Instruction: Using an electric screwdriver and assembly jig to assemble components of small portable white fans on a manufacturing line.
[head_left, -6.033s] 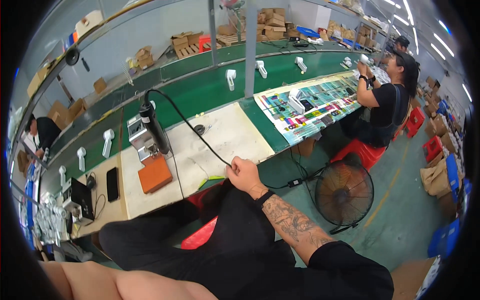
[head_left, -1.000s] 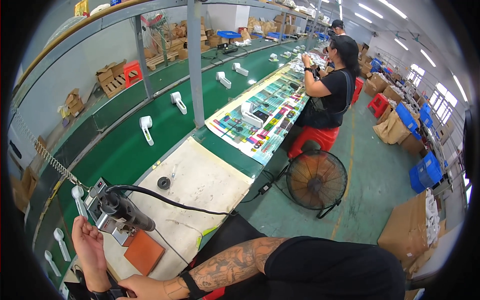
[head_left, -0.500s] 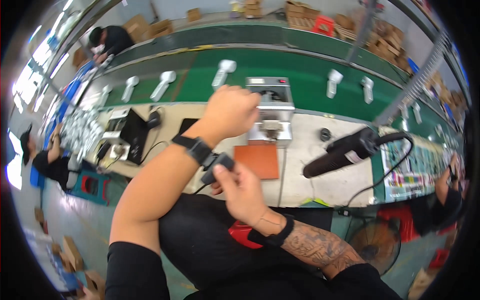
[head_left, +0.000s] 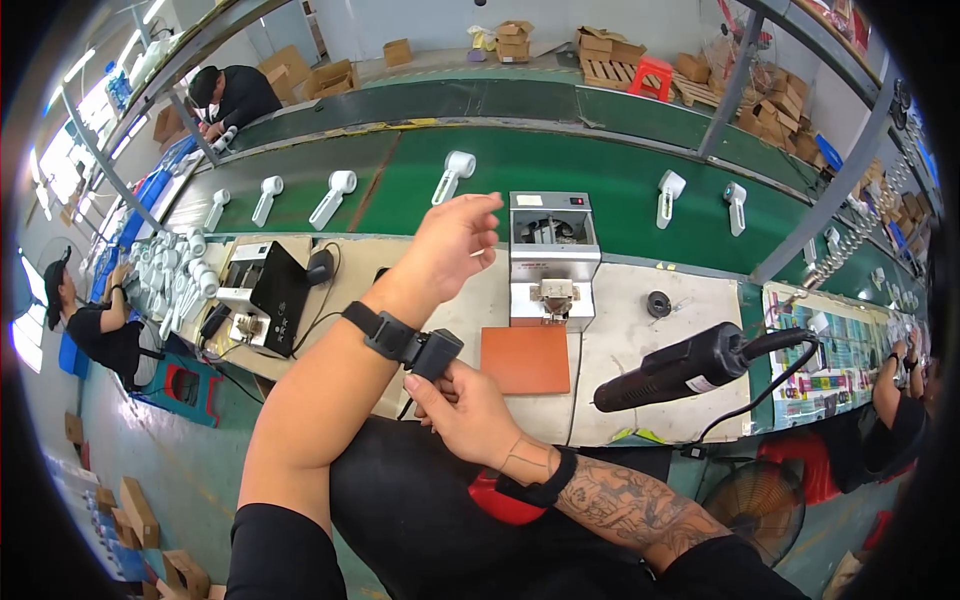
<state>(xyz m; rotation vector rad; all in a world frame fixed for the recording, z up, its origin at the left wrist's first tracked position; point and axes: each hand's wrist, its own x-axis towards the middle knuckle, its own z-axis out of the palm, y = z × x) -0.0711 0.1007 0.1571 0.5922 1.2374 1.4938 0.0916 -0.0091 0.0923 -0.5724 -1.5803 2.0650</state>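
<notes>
My left hand [head_left: 452, 243] is raised over the workbench, fingers loosely apart, holding nothing. A black strap with a small black box [head_left: 405, 345] sits on its wrist. My right hand [head_left: 462, 408] pinches that box from below with thumb and fingers. Just past the left hand stands a grey metal machine [head_left: 551, 258] with an orange mat [head_left: 526, 359] in front of it. A black hanging power tool [head_left: 682, 366] with its cable hovers to the right.
A green conveyor [head_left: 600, 180] carries several white handheld devices [head_left: 455, 172]. A black stand and small devices [head_left: 265, 296] sit left on the bench. Other people work at the left, far left and right. Cardboard boxes line the back, and a fan [head_left: 765, 503] stands on the floor.
My right hand stays on the wrist box while the left hand has opened its fingers slightly. The view has shifted a little; the machine now sits right of the left hand.
</notes>
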